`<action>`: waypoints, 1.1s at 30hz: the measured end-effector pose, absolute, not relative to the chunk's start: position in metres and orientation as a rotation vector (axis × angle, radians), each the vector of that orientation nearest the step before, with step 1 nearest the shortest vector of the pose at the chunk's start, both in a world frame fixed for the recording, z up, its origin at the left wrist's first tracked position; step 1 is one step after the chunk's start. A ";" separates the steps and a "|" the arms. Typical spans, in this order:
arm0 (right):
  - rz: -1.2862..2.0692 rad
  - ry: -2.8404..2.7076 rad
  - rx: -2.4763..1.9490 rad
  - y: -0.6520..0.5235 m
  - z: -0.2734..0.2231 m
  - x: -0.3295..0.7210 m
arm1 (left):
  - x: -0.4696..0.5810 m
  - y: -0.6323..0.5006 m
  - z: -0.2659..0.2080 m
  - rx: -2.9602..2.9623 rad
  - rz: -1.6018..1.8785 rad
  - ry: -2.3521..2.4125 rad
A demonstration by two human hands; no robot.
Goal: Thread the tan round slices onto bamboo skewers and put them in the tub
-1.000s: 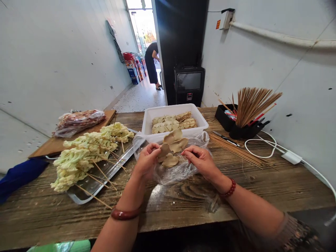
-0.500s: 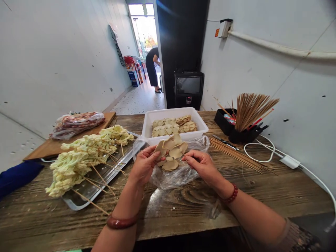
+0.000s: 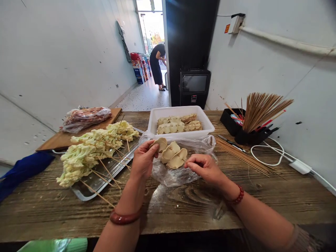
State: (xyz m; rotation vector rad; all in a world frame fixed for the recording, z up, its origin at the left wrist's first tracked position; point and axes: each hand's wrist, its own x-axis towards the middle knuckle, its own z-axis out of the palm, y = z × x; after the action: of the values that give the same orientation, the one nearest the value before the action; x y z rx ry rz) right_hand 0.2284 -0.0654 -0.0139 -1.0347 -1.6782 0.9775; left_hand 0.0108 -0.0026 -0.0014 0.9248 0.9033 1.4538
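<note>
My left hand (image 3: 143,161) pinches a flat, beige round slice (image 3: 160,142) between thumb and fingers. Two more beige slices (image 3: 177,158) sit in line with it, overlapping slightly, with a thin stick running into them. That bamboo skewer (image 3: 186,162) has its near end gripped in the closed fingertips of my right hand (image 3: 206,168). What kind of food the slices are, I cannot tell. Below both hands lies a crumpled clear plastic bag (image 3: 170,179). Just behind it, a white plastic tub (image 3: 210,126) holds several finished-looking skewers (image 3: 170,127) of similar slices.
Skewered cauliflower (image 3: 86,150) covers a metal tray (image 3: 84,196) on the left. Behind it, a bagged reddish food (image 3: 88,118) rests on a wooden board (image 3: 49,143). Loose skewers (image 3: 241,157), a black holder (image 3: 243,137) and a white cable (image 3: 262,161) lie right. A person (image 3: 156,64) bends near the doorway.
The slices have turned and lowered between my hands, and the left hand now holds the end slice higher. My view has shifted slightly left; the right hand still grips the skewer.
</note>
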 end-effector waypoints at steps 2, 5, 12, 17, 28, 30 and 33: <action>0.949 -1.693 -1.042 -0.065 -0.014 0.228 | 0.011 -0.003 0.000 0.940 1.436 0.912; 0.914 -1.686 -1.045 -0.065 -0.015 0.227 | 0.013 -0.005 0.002 0.986 1.354 0.916; 0.903 -1.659 -1.088 -0.064 -0.007 0.226 | 0.017 -0.006 -0.003 0.978 1.285 0.905; 0.889 -1.672 -1.077 -0.067 0.002 0.226 | 0.015 -0.003 -0.009 0.950 1.271 0.904; 0.832 -1.738 -1.109 -0.082 -0.035 0.245 | 0.018 -0.003 -0.011 0.843 1.292 0.858; 0.835 -1.752 -1.091 -0.082 -0.036 0.244 | 0.019 -0.003 -0.010 0.848 1.299 0.869; 0.823 -1.772 -1.097 -0.081 -0.037 0.243 | 0.021 -0.004 -0.010 0.840 1.291 0.881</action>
State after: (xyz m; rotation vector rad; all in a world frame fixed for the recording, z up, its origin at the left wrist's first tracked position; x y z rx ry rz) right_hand 0.2426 -0.0810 -0.0372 -1.0973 -1.7721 0.8230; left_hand 0.0212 -0.0038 -0.0103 0.8401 0.8805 1.2909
